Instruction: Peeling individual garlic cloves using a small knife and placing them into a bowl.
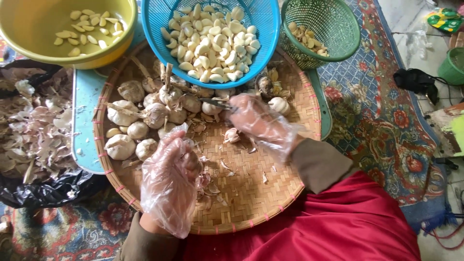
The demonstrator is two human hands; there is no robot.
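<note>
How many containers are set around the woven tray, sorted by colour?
Yellow bowl, holding peeled cloves: 1
Blue basket, holding peeled cloves: 1
Green basket, holding a few cloves: 1
Green tub at the right edge, only partly in view: 1
Total: 4

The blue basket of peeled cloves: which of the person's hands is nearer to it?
Right. The right hand, gloved and holding a small knife, sits just below the blue basket rim. The left hand is lower on the woven tray, farther from it.
</note>
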